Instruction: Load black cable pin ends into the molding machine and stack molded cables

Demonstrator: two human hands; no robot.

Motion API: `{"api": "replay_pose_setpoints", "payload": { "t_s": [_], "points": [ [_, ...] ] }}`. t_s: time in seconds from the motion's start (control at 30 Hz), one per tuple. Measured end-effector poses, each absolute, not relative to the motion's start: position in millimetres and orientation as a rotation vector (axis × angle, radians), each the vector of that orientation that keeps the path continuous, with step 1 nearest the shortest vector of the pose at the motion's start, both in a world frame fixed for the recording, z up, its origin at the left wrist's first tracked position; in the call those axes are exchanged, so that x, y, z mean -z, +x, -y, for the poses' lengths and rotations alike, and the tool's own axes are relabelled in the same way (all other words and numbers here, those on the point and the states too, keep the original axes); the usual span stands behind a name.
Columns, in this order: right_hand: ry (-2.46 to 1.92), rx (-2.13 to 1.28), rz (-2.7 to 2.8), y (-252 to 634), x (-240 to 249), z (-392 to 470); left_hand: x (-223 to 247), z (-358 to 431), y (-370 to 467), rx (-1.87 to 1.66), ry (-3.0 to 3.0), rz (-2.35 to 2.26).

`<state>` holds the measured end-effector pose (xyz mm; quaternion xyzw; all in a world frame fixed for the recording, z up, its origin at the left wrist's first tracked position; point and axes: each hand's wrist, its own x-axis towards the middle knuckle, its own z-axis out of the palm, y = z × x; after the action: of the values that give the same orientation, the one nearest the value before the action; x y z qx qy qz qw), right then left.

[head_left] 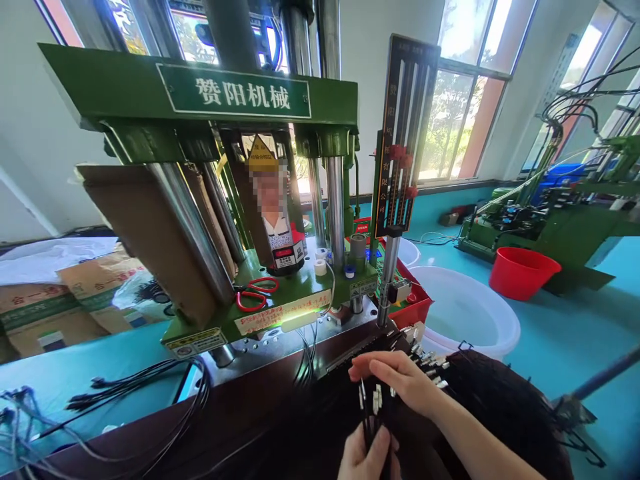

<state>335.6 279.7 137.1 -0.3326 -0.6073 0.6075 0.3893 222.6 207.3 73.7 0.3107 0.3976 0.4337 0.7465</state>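
Toward the table's right end: two bare hands, close together, over a dark spread of cable.
Left hand: by the front edge, thumb and fingers closed around a bunch of black cables that sticks up out of the grip.
Connectors: pale metal ends topping that bunch, between the two hands.
Right hand: arched just above the bunch, fingers bent and thumb near them; I can't tell from where I stand whether they pinch an end or merely hover.
Pile: more metal ends, just past the right hand, near the table's far right corner.
Heap: black cables, right of the right forearm; what bears it is hidden.
Loop: black cable curving by the far edge, left of the press, thin ends pointing left.
Press: green, beyond the far edge, a white-lettered sign across its top.
Scissors: red-handled, on the press's bed, near its front left corner.
Lamp: lit, along the bed's front edge.
White tub: on the floor, past the table's right end.
Red bucket: behind the tub, before another green machine.
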Motion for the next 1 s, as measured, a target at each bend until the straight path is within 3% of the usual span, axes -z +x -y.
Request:
{"api": "replay_pose_setpoints", "payload": {
  "t_s": [0.2, 0.43, 0.7, 0.9, 1.0],
  "points": [
    [-0.931, -1.511, 1.729, 355, -129, -267, -79, -219, 223, -0.826, 0.736, -0.760],
    [-0.939, -1.225, 2.185, 356, -140, -252, -70, -226, 224, -0.813, 0.697, -0.787],
    [-0.903, -1.211, 1.988, 336, -118, -278, -75, -223, 218, -0.915, 0.595, -0.871],
    [-1.554, -0.047, 2.691, 342, -102, -349, -73, -224, 194, -1.078, 0.511, -0.956],
    [-1.524, 0.051, 2.860, 339, -103, -361, -66, -225, 189, -1.100, 0.502, -0.951]
  ]
}}
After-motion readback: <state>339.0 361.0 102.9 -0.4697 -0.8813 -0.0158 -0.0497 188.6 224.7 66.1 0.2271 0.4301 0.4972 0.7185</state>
